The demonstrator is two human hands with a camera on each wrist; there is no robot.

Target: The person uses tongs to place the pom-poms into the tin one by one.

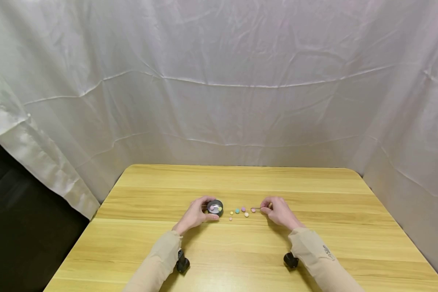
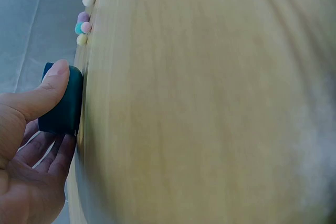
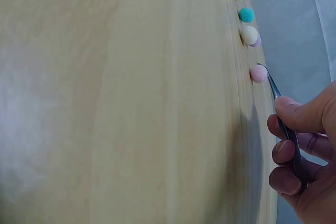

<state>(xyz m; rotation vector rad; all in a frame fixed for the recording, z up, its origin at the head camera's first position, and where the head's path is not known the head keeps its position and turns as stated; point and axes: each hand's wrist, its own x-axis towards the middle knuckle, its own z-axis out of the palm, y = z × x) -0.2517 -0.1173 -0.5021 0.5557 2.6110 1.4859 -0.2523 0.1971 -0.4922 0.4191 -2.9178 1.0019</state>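
My left hand (image 1: 197,213) holds a small dark round tin (image 2: 65,106), thumb on the near side and fingers on the far side. Inside it, the head view shows a pink and a yellow ball against the shiny bottom. Dark metal tweezers (image 3: 290,136) are gripped in my right hand (image 1: 280,211), between thumb and curled fingers. Their bent tip reaches right at a pink fuzzy ball (image 3: 259,74) on the table. Between tin and tweezers lie a teal ball (image 1: 237,211), a purple ball (image 1: 243,209), a cream ball (image 1: 246,215), a yellow ball (image 1: 231,213) and a small pink ball (image 1: 230,219).
Everything stands on a light wooden table (image 1: 226,251) with rounded far corners. Pale curtains (image 1: 219,113) hang behind it and at its sides. A black surface (image 1: 25,227) shows at the left. Both forearms wear beige sleeves with black wrist cameras.
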